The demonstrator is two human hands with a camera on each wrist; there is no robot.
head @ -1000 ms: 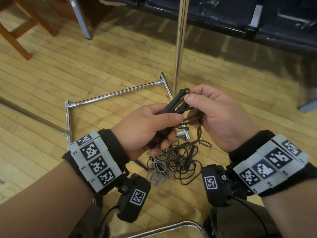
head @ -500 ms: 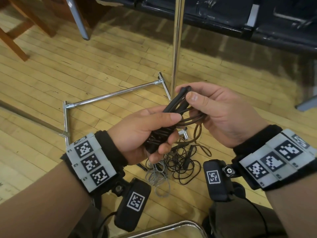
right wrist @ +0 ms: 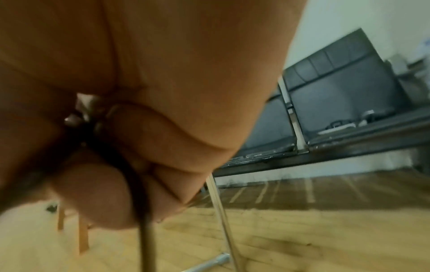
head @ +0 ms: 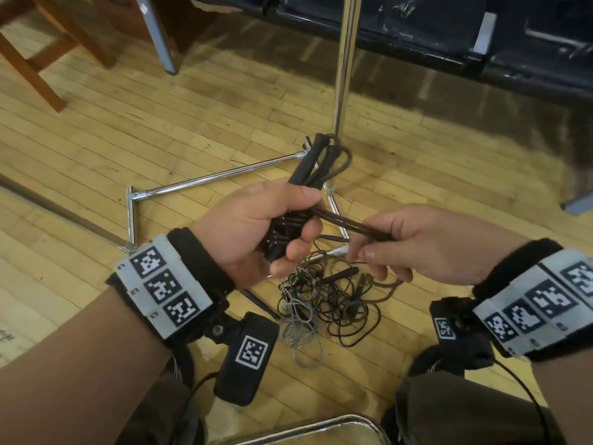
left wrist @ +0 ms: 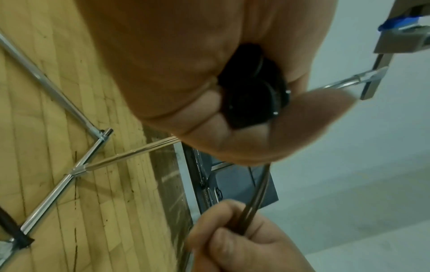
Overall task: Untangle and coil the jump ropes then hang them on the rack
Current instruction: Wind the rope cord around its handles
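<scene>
Here the left hand (head: 256,229) is gripping a bundled black jump rope (head: 309,168), fingers and thumb curling round its two handles and gathered cord; the handles are pointing up and away from the person, toward the base of the chrome rack (head: 345,59). The right hand (head: 426,242) is pinching a doubled strand (head: 349,223) of the same rope between thumb and fingertips, and the left-wrist view is showing that strand passing into the closed right fingers (left wrist: 235,237). The strand is running taut and nearly level from the left fist rightward to the right hand, so its long axis is lying across the body, at an angle to the upright handles. In all likelihood the step in hand is wrapping this free length round the bundle to secure the coil. The coming move is turning on that cross relation: the right hand is holding the working end, the left hand is serving as anchor, and the wrap would be travelling round the handles' axis. Below, a tangled heap of ropes (head: 330,300) is lying on the wooden floor (head: 96,139) between the person's knees, beside the rack's foot bars (head: 221,178), not yet sorted. Whether the heap is touching the bars is unclear.
</scene>
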